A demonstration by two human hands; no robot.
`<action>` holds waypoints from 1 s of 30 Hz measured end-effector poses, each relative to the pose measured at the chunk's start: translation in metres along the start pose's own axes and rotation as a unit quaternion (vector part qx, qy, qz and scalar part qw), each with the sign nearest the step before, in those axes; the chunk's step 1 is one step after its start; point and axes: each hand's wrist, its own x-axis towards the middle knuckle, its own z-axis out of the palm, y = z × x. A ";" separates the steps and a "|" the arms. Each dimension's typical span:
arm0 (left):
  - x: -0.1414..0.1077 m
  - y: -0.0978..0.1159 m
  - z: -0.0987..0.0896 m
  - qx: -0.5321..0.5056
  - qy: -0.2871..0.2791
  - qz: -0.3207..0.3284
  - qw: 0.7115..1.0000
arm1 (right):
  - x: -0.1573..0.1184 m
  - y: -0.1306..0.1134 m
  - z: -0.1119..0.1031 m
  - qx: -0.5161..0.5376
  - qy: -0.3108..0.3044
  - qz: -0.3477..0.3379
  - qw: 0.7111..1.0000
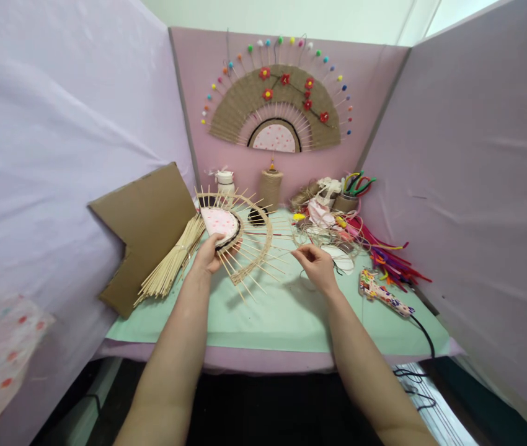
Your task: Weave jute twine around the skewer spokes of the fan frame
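My left hand point(210, 254) grips an unfinished stick fan point(221, 224) by its pink, dotted half-round centre edged in black. The fan is tilted above the table, its thin wooden sticks spreading outward. A band of twine point(267, 240) is woven through the sticks in an arc. To the right of the stick tips, my right hand point(317, 266) is closed in a pinch on a thin strand of twine that runs toward the fan. The fingers of my left hand beneath the fan are partly hidden.
A bundle of sticks point(170, 263) leans by cardboard point(145, 229) at left. Behind stand a white bottle point(225, 181) and a twine spool point(271, 189). Tangled craft scraps point(322, 217), pipe cleaners point(396, 263) and a corded glue gun point(384, 294) lie right. A finished fan point(235, 102) hangs behind.
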 end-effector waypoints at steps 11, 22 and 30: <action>-0.004 0.001 0.001 -0.006 -0.056 -0.003 0.998 | 0.004 0.001 0.004 0.048 0.036 0.048 0.997; -0.014 -0.030 0.030 -0.036 -0.110 -0.091 0.989 | 0.004 0.012 0.019 0.092 0.028 0.119 0.988; -0.013 -0.021 0.022 -0.093 -0.140 -0.072 0.983 | 0.003 0.011 0.017 0.148 0.048 0.133 0.979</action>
